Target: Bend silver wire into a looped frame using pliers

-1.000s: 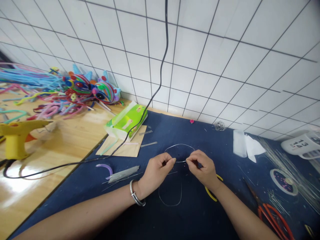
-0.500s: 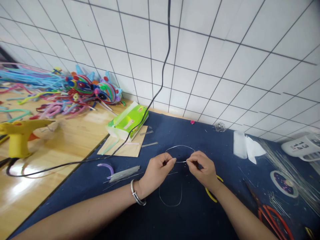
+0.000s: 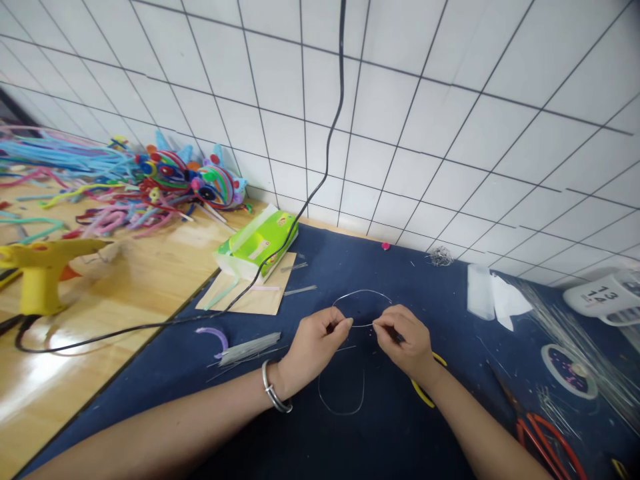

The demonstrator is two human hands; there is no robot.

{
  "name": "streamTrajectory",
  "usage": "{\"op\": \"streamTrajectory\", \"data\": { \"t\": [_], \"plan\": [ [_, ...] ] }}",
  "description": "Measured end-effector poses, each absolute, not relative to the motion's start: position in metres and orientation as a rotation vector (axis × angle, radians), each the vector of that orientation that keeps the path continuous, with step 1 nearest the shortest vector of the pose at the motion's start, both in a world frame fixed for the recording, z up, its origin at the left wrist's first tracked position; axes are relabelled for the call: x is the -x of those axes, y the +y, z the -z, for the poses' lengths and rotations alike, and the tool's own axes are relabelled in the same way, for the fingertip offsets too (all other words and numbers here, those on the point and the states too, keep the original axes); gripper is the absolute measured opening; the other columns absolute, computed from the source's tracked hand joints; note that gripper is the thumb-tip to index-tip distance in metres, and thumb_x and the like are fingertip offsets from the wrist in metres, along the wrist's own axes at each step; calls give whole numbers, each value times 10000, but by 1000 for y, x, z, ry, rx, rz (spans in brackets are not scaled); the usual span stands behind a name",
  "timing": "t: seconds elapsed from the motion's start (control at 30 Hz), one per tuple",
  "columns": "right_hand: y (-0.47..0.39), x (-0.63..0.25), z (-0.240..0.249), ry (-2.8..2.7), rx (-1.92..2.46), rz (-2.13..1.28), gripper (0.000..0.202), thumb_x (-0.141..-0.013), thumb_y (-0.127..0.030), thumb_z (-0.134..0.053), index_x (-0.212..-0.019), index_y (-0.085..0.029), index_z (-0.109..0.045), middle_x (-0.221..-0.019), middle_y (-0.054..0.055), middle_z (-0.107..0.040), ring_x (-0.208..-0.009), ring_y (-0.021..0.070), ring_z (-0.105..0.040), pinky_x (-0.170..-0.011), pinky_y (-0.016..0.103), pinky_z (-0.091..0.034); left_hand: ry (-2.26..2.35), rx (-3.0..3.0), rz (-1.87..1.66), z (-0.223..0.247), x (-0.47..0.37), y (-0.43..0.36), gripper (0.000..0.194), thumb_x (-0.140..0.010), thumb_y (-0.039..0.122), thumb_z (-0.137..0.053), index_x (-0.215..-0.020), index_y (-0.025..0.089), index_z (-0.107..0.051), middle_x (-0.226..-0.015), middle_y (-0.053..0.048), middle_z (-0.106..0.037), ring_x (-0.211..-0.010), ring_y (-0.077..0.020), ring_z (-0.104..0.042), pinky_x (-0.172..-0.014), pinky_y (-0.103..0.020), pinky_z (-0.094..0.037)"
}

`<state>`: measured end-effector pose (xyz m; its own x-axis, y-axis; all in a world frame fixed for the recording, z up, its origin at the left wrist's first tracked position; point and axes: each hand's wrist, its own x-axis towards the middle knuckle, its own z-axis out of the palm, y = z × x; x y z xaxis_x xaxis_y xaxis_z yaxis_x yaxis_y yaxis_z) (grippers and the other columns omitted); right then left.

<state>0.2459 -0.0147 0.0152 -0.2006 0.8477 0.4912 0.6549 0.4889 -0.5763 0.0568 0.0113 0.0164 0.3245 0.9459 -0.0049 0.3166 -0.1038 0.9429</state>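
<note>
A thin silver wire (image 3: 363, 291) bent into a loop hangs between my two hands over the dark blue mat. My left hand (image 3: 320, 335), with a bangle at the wrist, pinches it between thumb and forefinger. On the other side my right hand (image 3: 404, 339) pinches the wire too, a short span showing between the fingertips. Below them a second wire, curved into a U (image 3: 342, 412), lies on the mat. Yellow handles (image 3: 423, 393) of a tool show partly from under my right forearm. To the left of my left hand lies a bundle of cut wires (image 3: 253, 348).
A yellow glue gun (image 3: 43, 273) stands on the wooden table at left, its black cord crossing a green tissue pack (image 3: 257, 243). Colourful pipe cleaners (image 3: 65, 160) pile behind. Orange-handled scissors (image 3: 547, 443), long wires (image 3: 583, 347) and a white cup (image 3: 600, 298) are at right.
Both hands keep their pinch on the wire and have barely moved. The whole view has shifted very slightly.
</note>
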Motion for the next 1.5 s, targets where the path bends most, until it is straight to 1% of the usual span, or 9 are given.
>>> {"op": "streamTrajectory", "data": {
  "t": [0.13, 0.27, 0.43, 0.7, 0.9, 1.07, 1.23, 1.33, 1.5],
  "plan": [
    [-14, -249, -10, -1995, 1216, -196, 150, -743, -96, -537, -831, -209, -582, -768, 37, -551, -718, 143, -510, -664, 287, -444, 1172, -1638, -804, -16, -57, 10, 297, -806, 365, -456, -592, 159, -454, -538, 40, -402, -513, -79, -363, -477, -185, -303],
    [-14, -249, -9, -1998, 1211, -193, 145, -740, -99, -547, -835, -200, -588, -774, 39, -554, -723, 142, -513, -660, 282, -444, 1163, -1597, -773, -13, -57, 9, 297, -809, 379, -457, -610, 158, -458, -547, 41, -410, -499, -71, -370, -464, -179, -304],
    [-16, -244, -17, -1861, 1248, -378, 97, -738, -121, -562, -795, -195, -588, -773, 25, -537, -631, 111, -495, -576, 254, -428, 1049, -1473, -727, -13, -57, 7, 290, -817, 411, -446, -688, 156, -493, -571, 39, -464, -455, -58, -388, -445, -179, -319],
    [-20, -239, -24, -1759, 1227, -631, 62, -732, -166, -587, -790, -187, -577, -783, 19, -518, -588, 98, -472, -532, 246, -405, 961, -1383, -710, -13, -58, 9, 304, -809, 425, -466, -691, 147, -500, -585, 31, -498, -447, -52, -407, -440, -175, -318],
    [-21, -238, -24, -1723, 1226, -659, 59, -750, -171, -568, -806, -183, -584, -785, 27, -526, -676, 127, -505, -596, 262, -414, 923, -1326, -729, -11, -59, 8, 295, -805, 417, -482, -701, 143, -513, -592, 28, -507, -444, -51, -405, -438, -178, -307],
    [-23, -235, -28, -1761, 1219, -725, 43, -777, -185, -552, -777, -188, -595, -755, 17, -541, -681, 127, -506, -629, 266, -406, 794, -1243, -687, -15, -59, 8, 277, -801, 388, -507, -701, 131, -526, -609, 17, -526, -449, -49, -426, -459, -185, -318],
    [-23, -236, -32, -1675, 1275, -809, 114, -829, -227, -497, -754, -187, -573, -715, 2, -520, -656, 115, -486, -619, 255, -383, 707, -1097, -683, -14, -60, 9, 316, -844, 388, -437, -780, 113, -579, -632, -16, -556, -449, -55, -464, -451, -186, -305],
    [-22, -238, -31, -1638, 1296, -848, 152, -853, -245, -460, -748, -185, -551, -679, -9, -486, -619, 106, -465, -599, 248, -369, 699, -1052, -698, -12, -60, 10, 343, -857, 389, -410, -785, 106, -590, -636, -30, -563, -447, -57, -469, -446, -186, -302],
    [-21, -240, -28, -1653, 1282, -887, 159, -861, -257, -448, -753, -184, -540, -685, -10, -479, -618, 103, -455, -599, 244, -361, 679, -991, -713, -10, -59, 10, 372, -868, 402, -371, -797, 107, -586, -645, -42, -570, -454, -73, -485, -457, -200, -335]
  ]
}}
